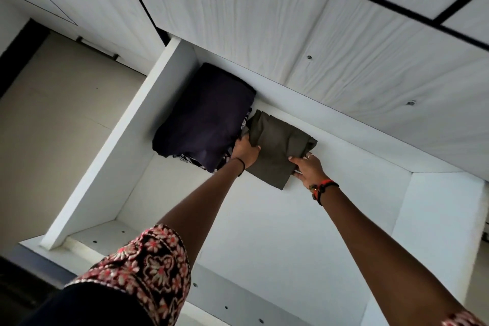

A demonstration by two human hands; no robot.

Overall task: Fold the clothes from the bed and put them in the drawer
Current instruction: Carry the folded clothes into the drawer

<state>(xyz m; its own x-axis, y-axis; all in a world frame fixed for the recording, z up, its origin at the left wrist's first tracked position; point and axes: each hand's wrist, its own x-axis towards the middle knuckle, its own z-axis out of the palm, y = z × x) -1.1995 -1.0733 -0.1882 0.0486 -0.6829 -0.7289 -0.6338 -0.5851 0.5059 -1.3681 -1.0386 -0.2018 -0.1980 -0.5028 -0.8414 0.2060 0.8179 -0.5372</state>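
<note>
A white drawer [137,124] stands pulled out below me. At its far left lies a stack of folded clothes with a dark purple garment [203,119] on top and a patterned piece peeking out underneath. Right beside the stack rests a folded olive-green garment [277,145] on the drawer floor. My left hand [244,151] grips the olive garment's left edge, between it and the purple stack. My right hand [308,169] holds its right near corner, fingers tucked under the fabric.
A white wood-grain wardrobe front [291,34] with dark seams rises behind the drawer. Beige floor [53,127] lies to the left. The drawer's bare white bottom [291,233] stretches toward me and to the right wall [436,219]. My patterned sleeve [148,264] is in the foreground.
</note>
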